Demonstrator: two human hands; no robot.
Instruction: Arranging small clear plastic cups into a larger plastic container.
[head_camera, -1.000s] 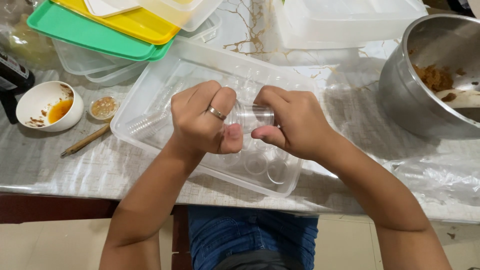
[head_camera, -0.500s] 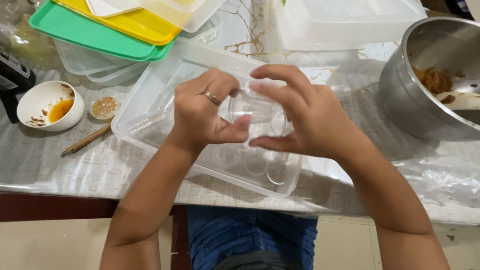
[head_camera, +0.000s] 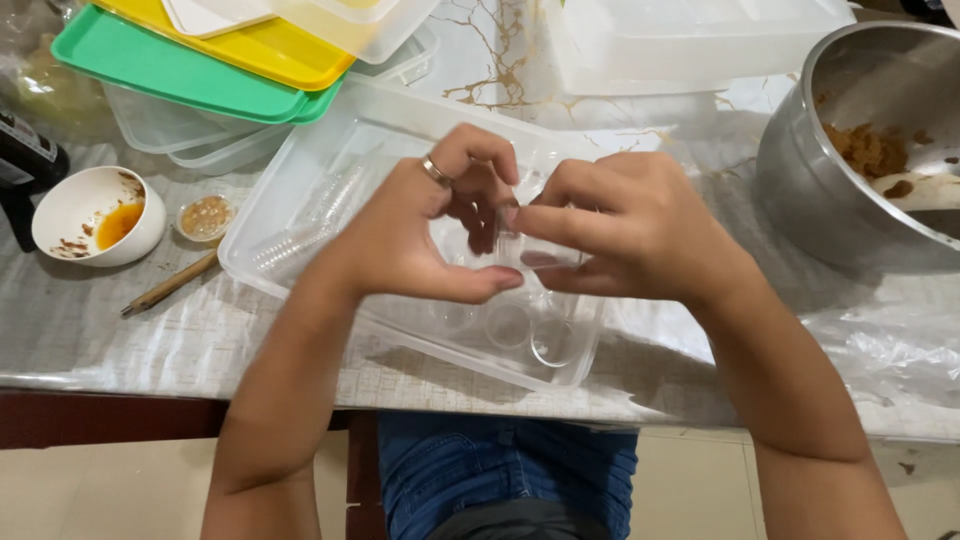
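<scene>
Marble-patterned tabletop, partly under crinkled plastic sheeting, fills the view from above. Both hands meet over a clear plastic tray lying flat on it. The left hand, wearing a ring, and the right hand pinch a small clear cup between fingertips, apparently to separate it. More cups lie in the tray. Nearby sit a white sauce bowl, stacked coloured lids and a steel pot.
</scene>
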